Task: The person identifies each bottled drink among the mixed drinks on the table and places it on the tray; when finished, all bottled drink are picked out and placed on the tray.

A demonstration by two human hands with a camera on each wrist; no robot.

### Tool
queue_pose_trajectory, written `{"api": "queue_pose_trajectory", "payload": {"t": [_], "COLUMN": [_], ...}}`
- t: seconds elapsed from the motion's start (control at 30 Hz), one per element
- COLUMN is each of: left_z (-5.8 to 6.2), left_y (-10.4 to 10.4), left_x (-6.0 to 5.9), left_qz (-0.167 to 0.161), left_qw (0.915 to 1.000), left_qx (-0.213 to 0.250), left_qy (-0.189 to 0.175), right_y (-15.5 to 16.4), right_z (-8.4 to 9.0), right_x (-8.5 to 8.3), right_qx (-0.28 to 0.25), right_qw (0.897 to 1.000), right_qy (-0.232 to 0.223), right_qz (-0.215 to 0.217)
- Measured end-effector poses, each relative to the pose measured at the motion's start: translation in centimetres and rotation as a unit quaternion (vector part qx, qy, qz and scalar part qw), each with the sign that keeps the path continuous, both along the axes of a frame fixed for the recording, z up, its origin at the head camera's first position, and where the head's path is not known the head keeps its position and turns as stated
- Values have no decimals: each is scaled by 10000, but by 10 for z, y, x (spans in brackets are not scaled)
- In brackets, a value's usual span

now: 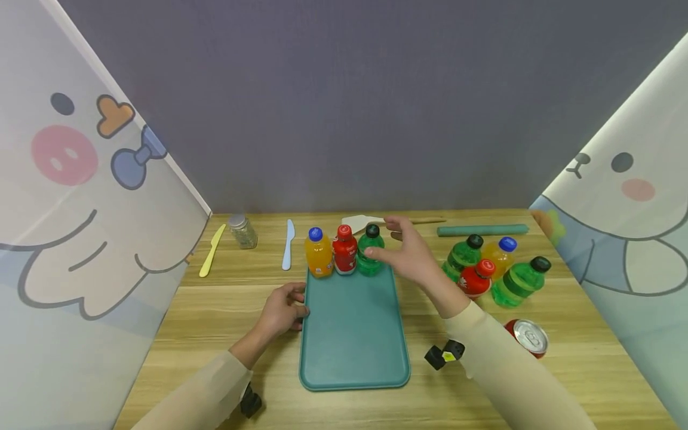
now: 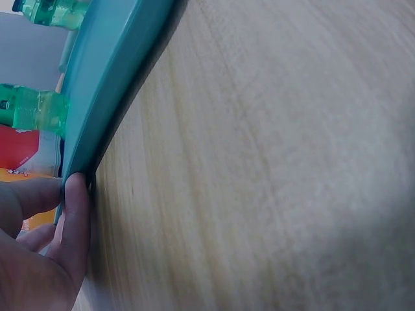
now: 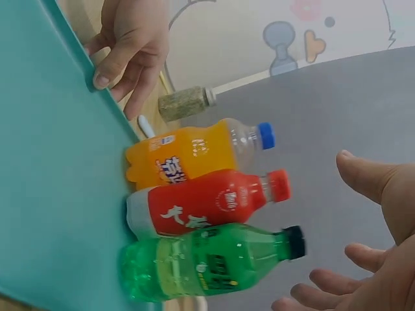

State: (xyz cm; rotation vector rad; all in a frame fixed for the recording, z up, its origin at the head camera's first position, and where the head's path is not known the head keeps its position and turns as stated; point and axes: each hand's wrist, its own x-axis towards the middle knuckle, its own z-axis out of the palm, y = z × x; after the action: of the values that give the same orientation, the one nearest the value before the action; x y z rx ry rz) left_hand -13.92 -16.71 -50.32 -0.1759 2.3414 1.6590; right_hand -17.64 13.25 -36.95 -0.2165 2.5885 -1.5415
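Note:
A teal tray [image 1: 352,334] lies lengthwise on the wooden table. At its far end stand an orange soda bottle [image 1: 319,257] with a blue cap, a red-labelled bottle [image 1: 344,251] with a red cap, and a green soda bottle [image 3: 201,262] with a black cap, side by side in a row. My left hand [image 1: 282,309] pinches the tray's left rim, thumb over the edge and fingers along the outside. My right hand [image 1: 411,254] is beside the green bottle, thumb and fingers spread; the right wrist view shows a gap between them and the bottle.
Right of the tray stand two green bottles [image 1: 518,283], an orange bottle [image 1: 498,257] and a red bottle [image 1: 475,280], with a can [image 1: 529,337] nearer. Behind lie a spatula [image 1: 362,223] and a teal roll [image 1: 482,230]. Left are a jar [image 1: 243,232] and two plastic knives [image 1: 288,245].

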Motion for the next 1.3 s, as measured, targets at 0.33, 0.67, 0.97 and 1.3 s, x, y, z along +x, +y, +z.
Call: {"api": "queue_pose_trajectory", "payload": {"t": [0.33,0.67,0.97,1.3], "left_z": [0,3,2,2], "left_y": [-1,-1,0,1], "left_x": [0,2,1,1], "left_qz": [-49,-99,-62,-59], "left_qw": [10000,9999,10000,10000], "left_qx": [33,-4,-25,-39], "left_qy": [1,22,-23,-9], "right_y": [37,83,124,155], "right_z": [20,35,32,12], "right_x": [33,57,68,84], "right_qx": [538,876,1164,1354], "right_qw": [9979,9931,9869,9843], "right_qy": [372,749,975,890], "right_qz": [18,-217,-541,-701]}}
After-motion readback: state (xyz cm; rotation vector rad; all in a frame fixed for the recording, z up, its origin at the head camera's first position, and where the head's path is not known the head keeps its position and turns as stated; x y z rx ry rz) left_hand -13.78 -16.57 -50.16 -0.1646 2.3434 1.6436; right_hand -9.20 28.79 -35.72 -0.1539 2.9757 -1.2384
